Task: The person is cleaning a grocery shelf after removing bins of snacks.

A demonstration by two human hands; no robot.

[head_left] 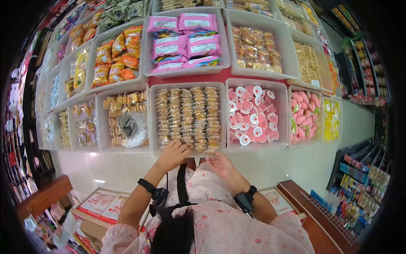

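Note:
Rows of small wrapped brown snacks [187, 114] fill the white bin [152, 99] straight ahead. My left hand [173, 154] lies over the front left part of this bin, fingers bent onto the packets at the near end; whether it grips one is hidden. At the bin's front right corner is my right hand [220, 164], its fingertips at the nearest packet of the right row, thumb and fingers close together. What it holds, if anything, is too small to tell.
Pink cups [253, 114] fill the bin to the right; a clear plastic bag [137, 129] lies on snacks to the left. Behind stand bins of pink packets [186, 42] and orange bags [116, 55]. Cartons [99, 202] sit low at left, a wooden edge [313, 216] at right.

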